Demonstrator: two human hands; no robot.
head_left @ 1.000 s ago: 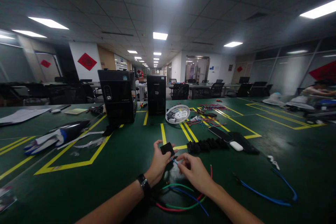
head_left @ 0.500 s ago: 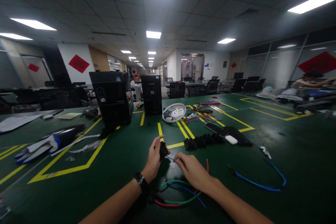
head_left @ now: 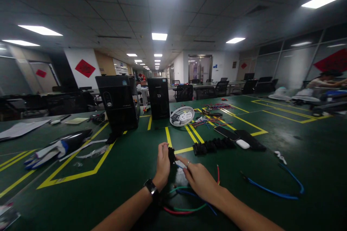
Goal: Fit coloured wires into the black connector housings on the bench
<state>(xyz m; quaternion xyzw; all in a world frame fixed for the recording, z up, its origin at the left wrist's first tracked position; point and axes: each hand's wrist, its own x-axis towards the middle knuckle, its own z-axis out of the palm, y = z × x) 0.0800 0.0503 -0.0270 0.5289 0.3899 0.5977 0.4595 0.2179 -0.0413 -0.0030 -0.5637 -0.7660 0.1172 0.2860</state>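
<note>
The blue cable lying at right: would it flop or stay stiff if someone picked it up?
The blue cable probably flexes without going limp, as it lies in a wide bend. It looks light, being slender. It would hardly roll, probably, given that curve.

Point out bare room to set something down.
Free: green tabletop between the yellow tape corner and left hand, and right of the curved blue cable. Crowded: beside the right hand, among red, green and blue wires; along the row of ridged black blocks.
</note>
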